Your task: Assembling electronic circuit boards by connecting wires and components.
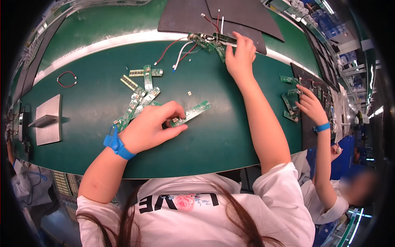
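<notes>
My left hand [154,123], with a blue wrist strap [118,145], is closed around the near end of a narrow green circuit board [196,111], whose far end points up and right. Just left of it, several similar circuit boards [142,99] lie in a loose, overlapping heap. My right hand [242,57] reaches to the far side of the table, thumb and fingers apart, at the right edge of a pile of wired circuit boards [203,42]. Red, white and black leads spread from this pile. Whether its fingertips touch a board is hard to see.
A metal plate with an upright fin [47,120] stands at the left, near a looped red-black cable [66,79]. Dark mats [185,18] lie beyond the pale strip. At right, a co-worker's hand [311,106] is over other boards [290,105]. A tiny pale piece [189,93] lies mid-table.
</notes>
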Tool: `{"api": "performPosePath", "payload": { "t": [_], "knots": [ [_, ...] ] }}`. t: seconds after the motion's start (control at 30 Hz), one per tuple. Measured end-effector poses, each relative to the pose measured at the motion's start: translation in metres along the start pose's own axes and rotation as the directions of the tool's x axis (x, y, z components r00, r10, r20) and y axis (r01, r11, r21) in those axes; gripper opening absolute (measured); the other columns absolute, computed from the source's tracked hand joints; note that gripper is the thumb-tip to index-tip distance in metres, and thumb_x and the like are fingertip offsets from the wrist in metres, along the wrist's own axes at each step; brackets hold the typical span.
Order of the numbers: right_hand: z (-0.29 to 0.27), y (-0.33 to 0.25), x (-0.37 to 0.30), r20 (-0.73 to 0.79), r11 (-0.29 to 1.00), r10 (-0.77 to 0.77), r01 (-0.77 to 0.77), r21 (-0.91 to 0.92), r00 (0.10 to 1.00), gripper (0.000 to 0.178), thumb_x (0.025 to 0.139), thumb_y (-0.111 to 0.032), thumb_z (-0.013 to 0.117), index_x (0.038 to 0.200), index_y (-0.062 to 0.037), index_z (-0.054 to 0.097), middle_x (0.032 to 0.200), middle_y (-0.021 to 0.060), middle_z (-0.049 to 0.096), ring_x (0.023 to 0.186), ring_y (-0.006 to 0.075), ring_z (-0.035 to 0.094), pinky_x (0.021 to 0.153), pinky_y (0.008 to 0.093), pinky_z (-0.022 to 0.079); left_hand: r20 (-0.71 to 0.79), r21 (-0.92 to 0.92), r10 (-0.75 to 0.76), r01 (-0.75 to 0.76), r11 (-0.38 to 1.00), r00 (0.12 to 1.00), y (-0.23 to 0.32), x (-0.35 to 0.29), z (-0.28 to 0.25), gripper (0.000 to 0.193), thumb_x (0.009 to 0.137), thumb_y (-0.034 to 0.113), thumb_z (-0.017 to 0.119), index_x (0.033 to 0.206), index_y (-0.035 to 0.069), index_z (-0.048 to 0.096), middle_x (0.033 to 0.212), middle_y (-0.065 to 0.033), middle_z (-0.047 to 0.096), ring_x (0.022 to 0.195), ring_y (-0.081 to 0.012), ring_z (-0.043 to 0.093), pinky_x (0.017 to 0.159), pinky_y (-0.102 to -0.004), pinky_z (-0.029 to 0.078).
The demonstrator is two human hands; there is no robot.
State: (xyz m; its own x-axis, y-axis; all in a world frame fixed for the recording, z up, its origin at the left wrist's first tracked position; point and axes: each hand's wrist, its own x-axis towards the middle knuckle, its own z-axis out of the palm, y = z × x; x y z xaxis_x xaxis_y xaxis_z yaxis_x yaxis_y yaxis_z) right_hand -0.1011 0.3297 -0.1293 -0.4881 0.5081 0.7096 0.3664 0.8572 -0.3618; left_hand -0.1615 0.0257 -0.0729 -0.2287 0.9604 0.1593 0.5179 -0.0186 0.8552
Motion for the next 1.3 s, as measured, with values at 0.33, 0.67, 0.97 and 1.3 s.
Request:
{"api": "performPosePath", "payload": {
  "t": [0.33,0.67,0.97,1.3],
  "knots": [
    [-0.050,-0.019,0.037,0.305,0.969,0.223,-0.245,0.034,0.926,0.021,0.083,-0.026,0.067,0.090,-0.0059,0.067,0.076,0.0065,0.067,0.076,0.0213,0.064,0.088,0.0356,0.041,0.073,-0.263,-0.029,0.047,0.964,0.997,-0.007,-0.002,-0.004,0.008,0.081,0.002,0.066,0.089,0.000,0.066,0.078,-0.0072,0.063,0.060,-0.0116,0.061,0.053,-0.0241,0.048],
    [-0.103,-0.062,-0.003,-0.104,0.848,-0.296,0.311,0.428,0.950,0.014,0.079,0.002,0.062,0.090,-0.0067,0.062,0.090,0.0041,0.066,0.077,0.0166,0.060,0.073,0.0285,0.043,0.146,-0.499,-0.227,0.269,0.823,0.963,-0.004,-0.001,-0.006,0.010,0.083,0.001,0.065,0.092,-0.003,0.065,0.086,-0.0069,0.063,0.066,-0.0124,0.060,0.060,-0.0246,0.049],
    [-0.121,-0.108,-0.078,0.142,0.765,-0.639,0.606,0.220,0.756,0.022,0.065,-0.009,0.067,0.086,-0.0098,0.068,0.096,0.0019,0.063,0.081,0.0169,0.058,0.082,0.0346,0.034,0.025,-0.469,-0.328,0.300,0.831,0.945,-0.001,-0.005,0.004,0.026,0.084,0.024,0.070,0.083,-0.001,0.068,0.066,-0.0017,0.061,0.055,-0.0055,0.055,0.051,-0.0201,0.043],
    [-0.109,-0.111,-0.092,0.105,0.759,-0.610,0.541,0.361,0.785,0.020,0.065,0.000,0.070,0.085,-0.0019,0.067,0.091,0.0075,0.061,0.076,0.0212,0.057,0.069,0.0339,0.039,0.026,-0.576,-0.376,0.321,0.752,0.926,0.004,-0.005,0.002,0.023,0.089,0.017,0.062,0.093,-0.006,0.066,0.078,-0.0090,0.065,0.062,-0.0116,0.060,0.059,-0.0218,0.047]
  ]
}}
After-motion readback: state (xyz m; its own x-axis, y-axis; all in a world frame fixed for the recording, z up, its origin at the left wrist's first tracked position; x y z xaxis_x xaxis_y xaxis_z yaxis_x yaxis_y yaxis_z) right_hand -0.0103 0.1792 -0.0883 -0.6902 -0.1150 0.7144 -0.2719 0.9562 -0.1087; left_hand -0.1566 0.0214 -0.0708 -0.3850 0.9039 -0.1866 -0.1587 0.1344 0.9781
